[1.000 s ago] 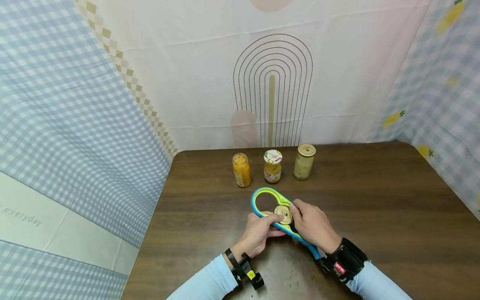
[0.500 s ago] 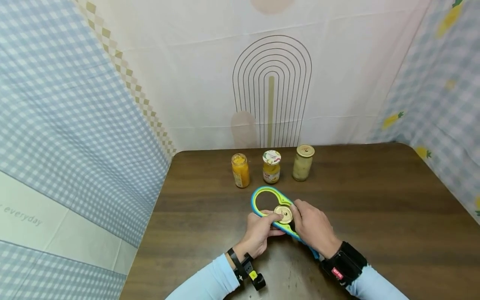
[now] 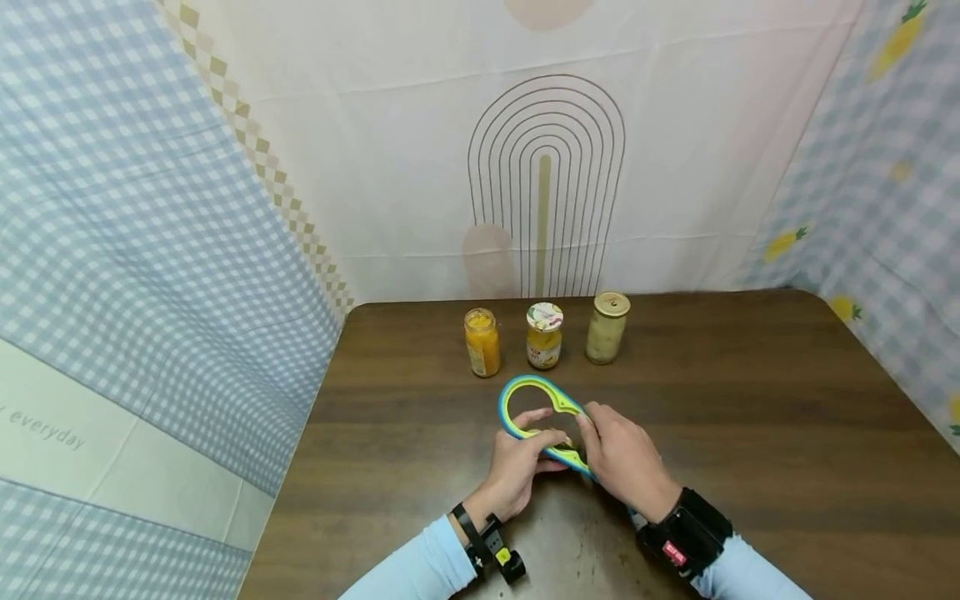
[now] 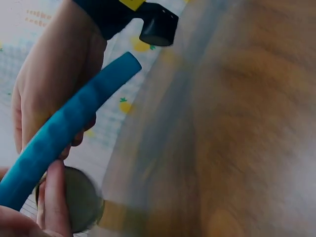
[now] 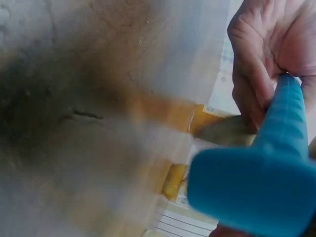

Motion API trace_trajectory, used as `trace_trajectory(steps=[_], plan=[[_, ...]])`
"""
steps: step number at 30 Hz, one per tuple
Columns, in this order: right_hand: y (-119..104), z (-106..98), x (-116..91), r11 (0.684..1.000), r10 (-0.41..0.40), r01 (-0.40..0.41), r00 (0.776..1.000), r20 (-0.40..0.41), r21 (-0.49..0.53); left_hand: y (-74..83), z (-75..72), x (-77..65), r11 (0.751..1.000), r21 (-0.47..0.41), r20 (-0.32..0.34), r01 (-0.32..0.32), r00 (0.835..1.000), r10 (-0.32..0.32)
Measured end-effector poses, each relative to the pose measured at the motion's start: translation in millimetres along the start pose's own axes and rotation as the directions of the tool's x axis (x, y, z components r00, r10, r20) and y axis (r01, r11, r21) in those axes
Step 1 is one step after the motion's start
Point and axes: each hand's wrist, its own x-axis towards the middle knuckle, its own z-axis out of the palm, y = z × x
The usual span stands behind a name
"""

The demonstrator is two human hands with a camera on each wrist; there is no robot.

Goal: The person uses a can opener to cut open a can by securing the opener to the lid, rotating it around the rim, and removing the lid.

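Note:
My right hand (image 3: 625,461) grips a blue and lime-green jar opener (image 3: 542,382) above the table, its large ring pointing away to the left. In the right wrist view the ribbed blue handle (image 5: 284,118) lies close to the camera. The left hand (image 3: 517,467) is at the ring's near side, with its thumb over the rim. A gold jar lid (image 3: 567,443) is held by the left fingers under the opener and mostly hidden from above. Its round grey-looking face (image 4: 83,200) shows beside the left fingertips in the left wrist view.
Three glass jars stand in a row behind the hands: an orange-filled jar without a lid (image 3: 482,343), a jar with a patterned white lid (image 3: 544,335), and a taller pale jar with a gold lid (image 3: 608,327). The brown table (image 3: 750,400) meets cloth-covered walls.
The gold lid, seen face up within the opener before, has tipped down beneath it. A left finger now shows through the ring. The right hand keeps its grip on the opener.

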Motion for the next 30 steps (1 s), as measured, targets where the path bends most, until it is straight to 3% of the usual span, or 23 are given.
trace_trajectory(steps=[6, 9, 11, 13, 14, 15, 18, 21, 23, 26, 30], plan=[[1.8, 4.3, -0.8, 1.0, 0.008, -0.008, 1.0, 0.01, 0.024, -5.3, -7.8, -1.4, 0.999, 0.028, 0.023, -0.021, 1.0, 0.02], [5.1, 2.7, -0.3, 0.999, 0.033, -0.034, 0.999, 0.012, 0.042, -5.5, -12.8, -1.2, 0.993, 0.098, 0.046, -0.062, 0.997, 0.057], [9.4, 0.3, -1.1, 0.996, 0.061, -0.063, 0.998, 0.022, 0.059, -3.6, -17.7, -1.3, 0.973, 0.201, 0.072, -0.113, 0.992, 0.1], [15.1, -3.1, -2.8, 0.991, 0.097, -0.1, 0.995, 0.037, 0.086, 0.2, -23.5, -1.0, 0.918, 0.351, 0.108, -0.183, 0.982, 0.155], [18.2, -5.3, -4.0, 0.988, 0.114, -0.117, 0.993, 0.043, 0.101, 2.8, -26.6, -0.3, 0.874, 0.434, 0.128, -0.22, 0.975, 0.182], [21.4, -7.9, -5.3, 0.984, 0.129, -0.134, 0.991, 0.047, 0.116, 5.9, -29.9, 0.7, 0.81, 0.526, 0.151, -0.258, 0.966, 0.209], [30.5, -17.5, -9.9, 0.971, 0.171, -0.176, 0.984, 0.049, 0.159, 17.1, -35.9, 6.0, 0.558, 0.761, 0.216, -0.332, 0.94, 0.264], [36.0, -26.0, -14.5, 0.964, 0.194, -0.2, 0.98, 0.048, 0.173, 27.2, -38.4, 12.5, 0.321, 0.888, 0.258, -0.329, 0.935, 0.245], [37.6, -29.8, -17.3, 0.963, 0.201, -0.208, 0.978, 0.054, 0.174, 31.8, -38.7, 15.9, 0.2, 0.931, 0.269, -0.307, 0.943, 0.194], [37.6, -34.6, -20.0, 0.962, 0.205, -0.213, 0.977, 0.062, 0.173, 35.8, -38.4, 20.2, 0.075, 0.953, 0.284, -0.294, 0.951, 0.121], [35.7, -38.4, -20.4, 0.958, 0.204, -0.217, 0.975, 0.089, 0.186, 39.6, -38.4, 22.1, -0.052, 0.952, 0.305, -0.302, 0.95, 0.072]])
